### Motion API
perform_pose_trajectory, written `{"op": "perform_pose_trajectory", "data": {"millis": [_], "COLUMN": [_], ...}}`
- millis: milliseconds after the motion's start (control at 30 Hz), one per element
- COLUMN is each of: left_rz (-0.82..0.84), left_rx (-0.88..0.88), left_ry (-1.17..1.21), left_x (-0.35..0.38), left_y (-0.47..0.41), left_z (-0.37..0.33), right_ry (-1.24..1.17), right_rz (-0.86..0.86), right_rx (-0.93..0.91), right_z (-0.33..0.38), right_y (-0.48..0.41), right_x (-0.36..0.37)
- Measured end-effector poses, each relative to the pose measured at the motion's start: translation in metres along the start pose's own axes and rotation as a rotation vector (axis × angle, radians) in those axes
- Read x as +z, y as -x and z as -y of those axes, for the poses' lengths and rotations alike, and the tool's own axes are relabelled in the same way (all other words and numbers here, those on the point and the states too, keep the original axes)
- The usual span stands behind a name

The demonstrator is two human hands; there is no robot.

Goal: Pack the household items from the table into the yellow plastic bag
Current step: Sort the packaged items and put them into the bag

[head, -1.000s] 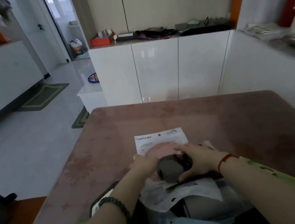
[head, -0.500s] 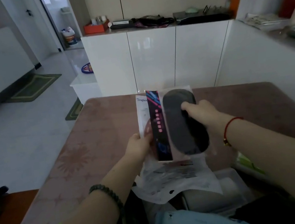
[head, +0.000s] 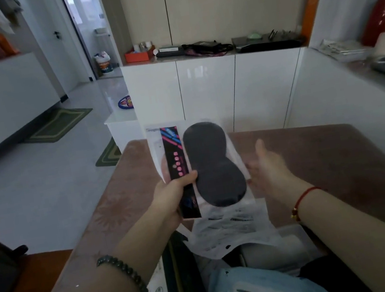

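Your left hand [head: 169, 198] alone pinches the clear packet [head: 205, 169]; your right hand [head: 267, 171] lies open beside it. The packet may slip from this one-sided grip.

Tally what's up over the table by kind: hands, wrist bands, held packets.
Hands: 2, left hand and right hand.
Wrist bands: 2, bead bracelet and red string.
Held packets: 1, black-pad packet in the left hand.
Total: 5.

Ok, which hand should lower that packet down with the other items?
Left. The left hand grips the packet at its lower left edge, thumb across the front. The right hand is open beside it, fingers spread, holding nothing.
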State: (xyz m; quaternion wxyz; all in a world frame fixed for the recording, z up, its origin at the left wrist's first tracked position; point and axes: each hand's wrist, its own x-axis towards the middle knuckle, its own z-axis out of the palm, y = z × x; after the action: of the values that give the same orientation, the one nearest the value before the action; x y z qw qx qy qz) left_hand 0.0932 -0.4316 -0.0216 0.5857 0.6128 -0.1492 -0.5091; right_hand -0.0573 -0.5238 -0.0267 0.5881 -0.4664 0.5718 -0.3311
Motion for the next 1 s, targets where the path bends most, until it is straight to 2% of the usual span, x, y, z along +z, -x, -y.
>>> {"op": "perform_pose_trajectory", "data": {"millis": [33, 100, 133, 167, 233, 300, 433, 500, 667, 767, 900, 1000], "left_rz": [-0.033, -0.092, -0.111, -0.122, -0.117, -0.119, -0.150, -0.155, -0.188, -0.123, 0.036, 0.113], "left_rx": [0.011, 0.051, 0.070, 0.081, 0.097, 0.115, 0.093, 0.099, 0.104, 0.086, 0.067, 0.089], "left_ry": [0.029, 0.078, 0.098, 0.120, 0.156, 0.179, 0.212, 0.232, 0.204, 0.181, 0.135, 0.070], "left_x": [-0.006, -0.018, -0.025, -0.031, -0.039, -0.045, -0.060, -0.069, -0.080, -0.078, -0.075, -0.080], "left_y": [0.003, 0.008, 0.010, 0.013, 0.019, 0.029, 0.050, 0.063, 0.119, 0.168, 0.243, 0.305], "left_z": [-0.001, -0.004, -0.005, -0.006, -0.007, -0.009, -0.010, -0.010, -0.011, -0.007, 0.005, 0.018], "right_ry": [0.251, 0.832, 1.005, 1.056, 0.935, 0.708, 0.232, 0.108, 0.225, 0.135, -0.082, 0.041], "right_rz": [0.015, 0.154, 0.218, 0.239, 0.174, 0.096, -0.078, -0.162, -0.183, -0.163, -0.097, -0.110], "right_rx": [0.064, 0.097, 0.063, 0.062, 0.103, 0.123, 0.031, -0.076, -0.689, -0.952, -0.947, -0.879], "right_z": [-0.011, -0.037, -0.049, -0.056, -0.052, -0.044, -0.028, -0.010, 0.061, 0.106, 0.123, 0.078], "right_y": [0.001, 0.008, 0.009, 0.009, 0.010, 0.009, 0.025, 0.045, 0.138, 0.217, 0.314, 0.361], "right_x": [-0.007, -0.012, -0.013, -0.012, -0.011, -0.011, 0.000, 0.001, -0.025, -0.048, -0.066, -0.057]}}
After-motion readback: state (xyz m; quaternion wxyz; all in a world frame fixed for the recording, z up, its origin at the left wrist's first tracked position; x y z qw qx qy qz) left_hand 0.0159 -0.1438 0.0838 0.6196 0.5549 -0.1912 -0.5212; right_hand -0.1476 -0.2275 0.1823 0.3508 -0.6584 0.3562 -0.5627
